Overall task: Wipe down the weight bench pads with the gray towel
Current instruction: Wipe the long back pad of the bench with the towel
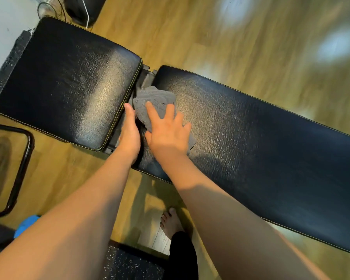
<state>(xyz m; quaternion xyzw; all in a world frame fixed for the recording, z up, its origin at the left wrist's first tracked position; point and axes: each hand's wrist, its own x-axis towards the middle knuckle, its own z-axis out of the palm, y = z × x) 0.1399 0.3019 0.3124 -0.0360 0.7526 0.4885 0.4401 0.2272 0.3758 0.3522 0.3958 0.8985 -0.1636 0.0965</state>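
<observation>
A black weight bench runs across the view: a short seat pad (69, 81) at left and a long back pad (261, 142) at right, with a narrow gap between them. The gray towel (156, 102) lies crumpled on the near end of the long pad, beside the gap. My right hand (168, 132) lies flat on the towel with its fingers spread, pressing it onto the pad. My left hand (129, 132) rests in the gap at the seat pad's stitched edge, fingers together, touching the towel's left side.
Wooden floor surrounds the bench. A black metal tube frame (22, 162) stands at left, a speckled rubber mat (129, 263) lies below, and a blue object (26, 225) at lower left. Cables and a dark object (83, 9) sit at the top. My bare foot (171, 221) stands near the bench.
</observation>
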